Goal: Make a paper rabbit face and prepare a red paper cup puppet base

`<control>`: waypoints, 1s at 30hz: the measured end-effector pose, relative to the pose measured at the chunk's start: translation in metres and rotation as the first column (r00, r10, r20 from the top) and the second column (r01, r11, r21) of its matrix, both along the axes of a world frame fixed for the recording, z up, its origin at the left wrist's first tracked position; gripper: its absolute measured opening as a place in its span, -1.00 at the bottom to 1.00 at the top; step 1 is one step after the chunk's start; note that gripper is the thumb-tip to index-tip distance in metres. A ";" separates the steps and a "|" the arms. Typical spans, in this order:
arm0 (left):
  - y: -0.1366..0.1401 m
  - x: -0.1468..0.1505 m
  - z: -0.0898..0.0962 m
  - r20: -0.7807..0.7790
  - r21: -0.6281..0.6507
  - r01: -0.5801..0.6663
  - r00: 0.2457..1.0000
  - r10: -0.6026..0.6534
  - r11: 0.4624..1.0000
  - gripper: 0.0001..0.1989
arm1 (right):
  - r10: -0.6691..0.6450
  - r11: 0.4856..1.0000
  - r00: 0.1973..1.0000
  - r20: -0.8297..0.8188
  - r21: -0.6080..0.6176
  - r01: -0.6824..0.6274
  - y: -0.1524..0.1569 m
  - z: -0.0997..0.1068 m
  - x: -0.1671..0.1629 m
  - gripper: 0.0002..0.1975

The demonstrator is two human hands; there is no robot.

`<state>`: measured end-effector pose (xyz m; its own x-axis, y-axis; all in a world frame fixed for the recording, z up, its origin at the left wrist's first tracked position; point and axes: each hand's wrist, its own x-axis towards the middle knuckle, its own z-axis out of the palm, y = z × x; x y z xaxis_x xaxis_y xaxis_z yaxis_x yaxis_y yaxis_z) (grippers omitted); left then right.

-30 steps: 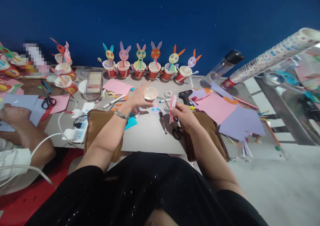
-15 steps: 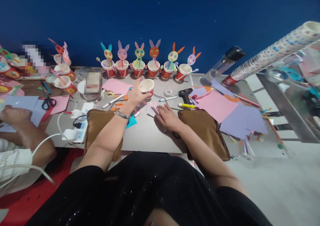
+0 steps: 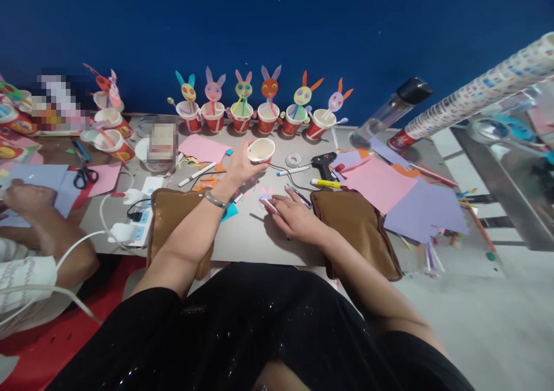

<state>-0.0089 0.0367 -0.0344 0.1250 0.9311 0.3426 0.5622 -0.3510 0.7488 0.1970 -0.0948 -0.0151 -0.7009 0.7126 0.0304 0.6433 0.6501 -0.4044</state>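
My left hand (image 3: 243, 166) is wrapped around a red-and-white paper cup (image 3: 261, 150), which it holds above the table with the open mouth toward me. On the table lies my right hand (image 3: 296, 215), fingers stretched out over a pale pen with red on it (image 3: 270, 206). A dark purple pen (image 3: 300, 198) lies just past those fingers. Close to the fingertips is a small pale paper piece with pink ears (image 3: 265, 192). At the back stand several cups with paper rabbit heads, such as an orange-faced rabbit (image 3: 269, 88).
Brown cushions (image 3: 357, 232) lie under both forearms. A black glue gun (image 3: 324, 164), a yellow marker (image 3: 325, 183) and coloured paper (image 3: 381, 180) are on the right. A power strip (image 3: 141, 223), scissors (image 3: 85, 177) and another person's hand (image 3: 30, 197) are on the left.
The cup in my left hand has moved slightly right. My right hand has shifted a little right and down; the pale pen beneath its fingers has turned, and the purple pen now shows beyond them.
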 end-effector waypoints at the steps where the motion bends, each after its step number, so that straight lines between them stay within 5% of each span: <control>1: 0.000 0.000 0.000 0.001 0.004 0.000 1.000 0.000 1.000 -0.31 | 0.008 1.000 1.000 -0.008 0.001 -0.008 -0.001 0.001 0.001 -0.60; 8: 0.000 -0.001 0.003 -0.002 -0.014 -0.018 1.000 0.018 1.000 -0.31 | 0.086 0.992 0.994 -0.061 -0.089 -0.092 -0.019 -0.010 0.011 -0.67; 18: -0.002 0.002 0.003 0.002 -0.013 0.044 0.999 -0.044 0.999 -0.33 | -0.165 0.985 0.986 0.023 -0.055 0.166 0.004 -0.006 0.055 -0.64; 21: -0.003 0.005 0.002 -0.001 0.004 0.078 0.997 -0.078 0.997 -0.31 | -0.281 0.960 0.955 -0.093 -0.039 0.279 0.010 0.005 0.057 -0.67; 25: -0.006 0.011 0.002 -0.037 0.022 0.155 0.987 -0.154 0.988 -0.32 | -0.412 0.902 0.814 -0.409 -0.057 0.428 0.022 0.021 0.053 -0.73; 30: -0.007 0.016 -0.004 -0.082 0.035 0.211 0.975 -0.208 0.977 -0.37 | -0.479 0.859 0.496 -0.724 -0.271 0.434 0.048 0.038 0.041 -0.70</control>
<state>0.0070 0.0301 -0.0380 0.3435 0.8660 0.3634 0.5284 -0.4981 0.6876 0.2379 -0.0468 0.0226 -0.0153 0.9427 0.3333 0.2972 0.3226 -0.8987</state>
